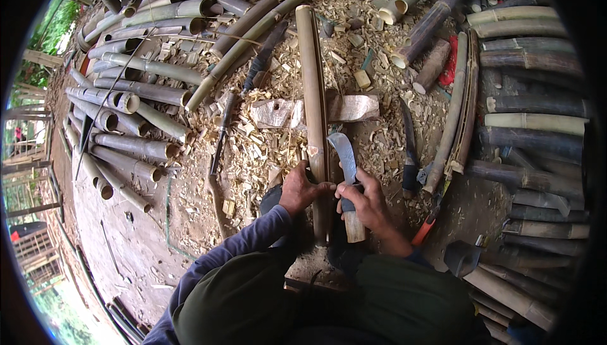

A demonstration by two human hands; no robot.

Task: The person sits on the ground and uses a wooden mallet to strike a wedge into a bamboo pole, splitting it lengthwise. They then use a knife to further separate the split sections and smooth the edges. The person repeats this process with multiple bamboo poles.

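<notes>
A long bamboo pole (312,86) lies lengthwise in front of me, its near end between my legs. A dark lengthwise gap runs along its right side. Under its middle is a pale, chipped wood block (357,108). My left hand (298,190) grips the pole from the left, thumb stretched across it; some fingers are hidden. In my right hand (368,204), closed around the dark-wrapped handle, is a knife (343,155) with a broad, curved grey blade. The blade points away from me beside the pole's right edge. Both thumbs almost meet at the pole.
Wood chips (253,155) cover the ground. Cut bamboo tubes (145,92) lie piled at left, and more bamboo pieces (531,120) are stacked at right. Another dark-handled blade (410,149) lies right of the block. Near my right forearm is an orange-handled tool (425,230).
</notes>
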